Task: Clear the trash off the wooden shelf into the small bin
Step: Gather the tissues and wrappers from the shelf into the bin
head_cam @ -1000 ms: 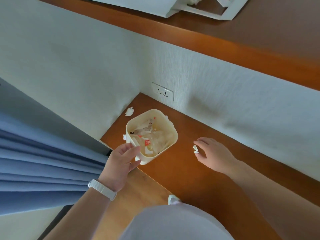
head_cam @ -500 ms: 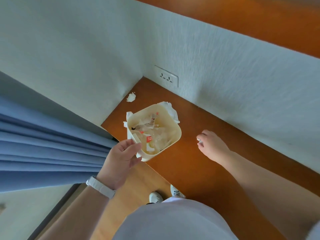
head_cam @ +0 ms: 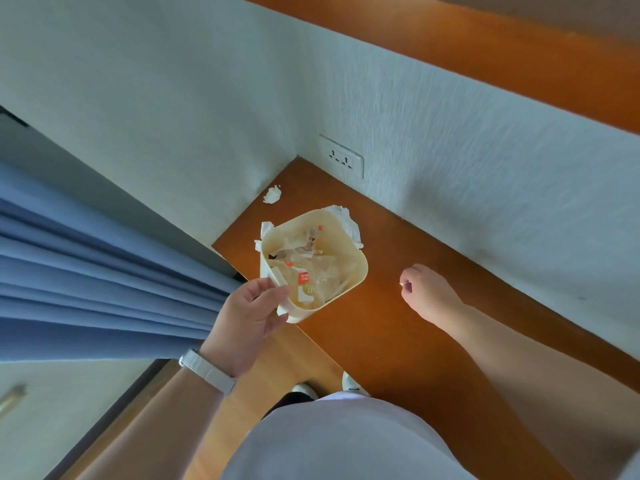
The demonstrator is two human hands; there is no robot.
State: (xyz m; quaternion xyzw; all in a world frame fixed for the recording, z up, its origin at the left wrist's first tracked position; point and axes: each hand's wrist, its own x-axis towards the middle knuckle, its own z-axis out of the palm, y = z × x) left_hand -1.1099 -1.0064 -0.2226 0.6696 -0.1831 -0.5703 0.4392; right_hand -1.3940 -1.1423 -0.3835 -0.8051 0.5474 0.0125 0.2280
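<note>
- The small bin sits at the left end of the wooden shelf, tipped toward the person and overhanging the front edge. The left hand holds it by the near rim, thumb on the lip and fingers curled against the outer wall.
- The bin looks like thin, stiff plastic, already part full of clear wrappers and paper, so light overall. A rim hold should be enough, but the wall is smooth, so a firm squeeze matters (a tilted bin can twist round the thumb).
- The right hand hovers over the shelf to the right of the bin, its grip pressed together on a small white scrap between thumb and forefinger. The scrap is mostly hidden, and probably weighs next to nothing.
- A crumpled tissue lies in the back left corner of the shelf, near the wall socket.
- It is soft and crushable, so it can be pinched anywhere. Such light bits may drift, so release low over the opening.
</note>
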